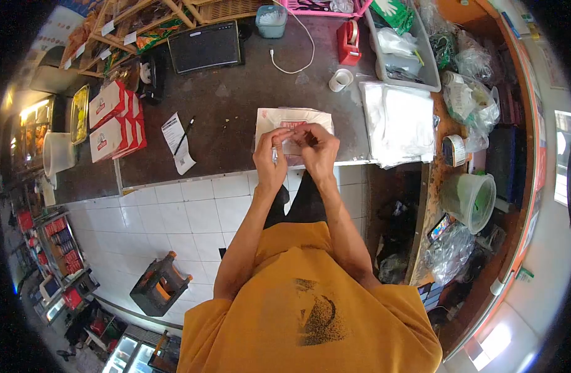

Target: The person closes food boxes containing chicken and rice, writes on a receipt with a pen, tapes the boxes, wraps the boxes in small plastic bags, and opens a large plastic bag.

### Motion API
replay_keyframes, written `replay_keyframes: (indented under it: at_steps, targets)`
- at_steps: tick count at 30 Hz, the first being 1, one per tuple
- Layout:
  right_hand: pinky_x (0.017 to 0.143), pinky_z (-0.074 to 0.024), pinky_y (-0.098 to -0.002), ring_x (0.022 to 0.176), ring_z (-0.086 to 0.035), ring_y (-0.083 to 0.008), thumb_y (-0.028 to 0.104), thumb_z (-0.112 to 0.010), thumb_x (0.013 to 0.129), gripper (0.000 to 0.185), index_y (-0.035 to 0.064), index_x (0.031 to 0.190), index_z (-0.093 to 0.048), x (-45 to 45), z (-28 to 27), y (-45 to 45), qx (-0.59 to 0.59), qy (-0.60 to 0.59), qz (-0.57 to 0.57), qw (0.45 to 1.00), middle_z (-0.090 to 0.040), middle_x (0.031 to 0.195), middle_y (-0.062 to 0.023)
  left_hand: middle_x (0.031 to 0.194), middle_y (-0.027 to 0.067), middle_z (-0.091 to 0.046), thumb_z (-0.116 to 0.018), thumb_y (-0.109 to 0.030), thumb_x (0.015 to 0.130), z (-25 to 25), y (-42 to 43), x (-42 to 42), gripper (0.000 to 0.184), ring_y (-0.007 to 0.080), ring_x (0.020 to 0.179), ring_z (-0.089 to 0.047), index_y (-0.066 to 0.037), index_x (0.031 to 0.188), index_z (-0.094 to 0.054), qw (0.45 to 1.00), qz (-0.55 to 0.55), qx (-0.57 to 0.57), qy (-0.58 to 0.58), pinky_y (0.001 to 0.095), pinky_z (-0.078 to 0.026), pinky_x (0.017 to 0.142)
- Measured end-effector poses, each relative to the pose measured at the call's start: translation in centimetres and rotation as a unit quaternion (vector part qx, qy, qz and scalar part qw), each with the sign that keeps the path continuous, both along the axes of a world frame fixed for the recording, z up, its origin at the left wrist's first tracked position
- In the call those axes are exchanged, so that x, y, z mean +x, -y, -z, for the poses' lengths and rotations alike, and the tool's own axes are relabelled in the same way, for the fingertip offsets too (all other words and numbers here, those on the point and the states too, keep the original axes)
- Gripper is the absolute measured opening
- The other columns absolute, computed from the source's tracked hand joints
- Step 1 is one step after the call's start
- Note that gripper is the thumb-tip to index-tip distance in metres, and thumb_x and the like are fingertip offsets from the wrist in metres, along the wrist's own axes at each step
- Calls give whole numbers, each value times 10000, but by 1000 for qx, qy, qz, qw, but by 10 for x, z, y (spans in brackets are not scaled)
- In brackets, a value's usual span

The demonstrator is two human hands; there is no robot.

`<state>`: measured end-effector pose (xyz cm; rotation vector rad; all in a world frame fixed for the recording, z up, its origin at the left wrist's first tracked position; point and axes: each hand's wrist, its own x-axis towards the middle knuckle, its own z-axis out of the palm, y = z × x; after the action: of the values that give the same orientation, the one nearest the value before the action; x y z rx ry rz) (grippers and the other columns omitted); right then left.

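My left hand (270, 158) and my right hand (320, 151) are close together above the counter's front edge, fingertips pinched. Something thin, perhaps clear plastic, seems to be between them, but it is too small to make out. A small silvery piece (274, 155) shows at my left fingers. Just behind and under the hands lies a cream paper box or bag (265, 119) with red print, partly hidden by them.
Stacked red and white boxes (106, 138) stand at left, near a receipt (175, 138) and a pen (185, 135). To the right lie white plastic bags (400, 121), a tape roll (341, 80), a red tape dispenser (349, 45) and a grey bin (426, 73). A black stool (156, 287) is on the floor.
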<state>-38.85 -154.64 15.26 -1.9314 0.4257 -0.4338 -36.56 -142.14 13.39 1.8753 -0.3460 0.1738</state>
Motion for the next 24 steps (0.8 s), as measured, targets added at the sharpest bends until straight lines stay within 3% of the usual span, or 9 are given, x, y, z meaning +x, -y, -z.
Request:
replay_keyframes:
  at_steps: [5,8,11,14,15,18,19,22,24]
  targets:
    - [695,-516,-440,790,-628,-342,100,-800,645,208,61,823,-700,31,13,31,-174,52,-55,982,-673,814,-123,1010,142,-705,-535,-56,1000,-2,0,-2,151,308,953,-677,-18,1098,-645,1000,-1,2,-9,381,-527,822]
    - [697,-516,-439,781,-631,-360,166,-842,639,278,53,844,-692,40,20,37,-235,34,-84,968,-680,825,-132,1012,149,-692,-564,-24,964,-5,1,-3,180,317,916,-670,-19,1123,-649,998,8,59,26,378,-528,811]
    - [702,-530,-431,758,-646,-366,175,-847,667,286,40,873,-701,48,18,50,-63,-41,-108,991,-696,837,-134,1070,160,-667,-626,-34,903,-16,-11,-12,283,307,931,-634,-29,1185,-644,996,47,70,-5,372,-512,836]
    - [686,-543,-425,719,-663,-362,168,-841,695,287,38,919,-716,63,21,93,34,4,34,999,-711,848,-145,1174,161,-644,-684,-99,868,-40,-26,-19,384,294,1040,-613,-25,1238,-610,996,55,74,-19,382,-484,910]
    - [777,-538,-425,828,-666,-330,191,-828,719,285,58,953,-733,72,32,116,15,-49,86,995,-715,880,-137,1213,161,-634,-704,-126,858,-50,-28,-18,426,290,1085,-607,-24,1257,-595,996,51,75,-22,386,-473,940]
    - [859,-502,-422,920,-638,-309,202,-829,729,306,51,976,-731,103,66,159,-316,-71,51,945,-716,997,-124,1253,152,-615,-728,-108,825,-72,-18,-3,478,297,1112,-568,-6,1270,-585,997,36,65,-17,392,-461,927]
    - [932,-454,-458,986,-599,-347,252,-821,731,315,57,961,-732,112,84,163,-361,-71,27,930,-702,1003,-114,1247,161,-613,-724,-120,844,-80,-5,6,469,284,1102,-584,-8,1278,-586,998,40,55,1,377,-460,937]
    - [879,-475,-398,934,-610,-307,228,-817,761,281,46,957,-727,127,89,180,-389,-139,-12,911,-694,975,-114,1225,157,-623,-707,-157,881,-87,39,32,411,267,1090,-597,-17,1256,-612,996,67,25,-56,366,-453,956]
    - [857,-474,-357,917,-617,-241,199,-791,816,251,29,989,-727,114,52,186,-172,-52,11,984,-705,967,-99,1185,138,-642,-659,-212,934,-82,54,47,340,245,1091,-606,-22,1217,-649,987,80,13,-140,361,-444,974]
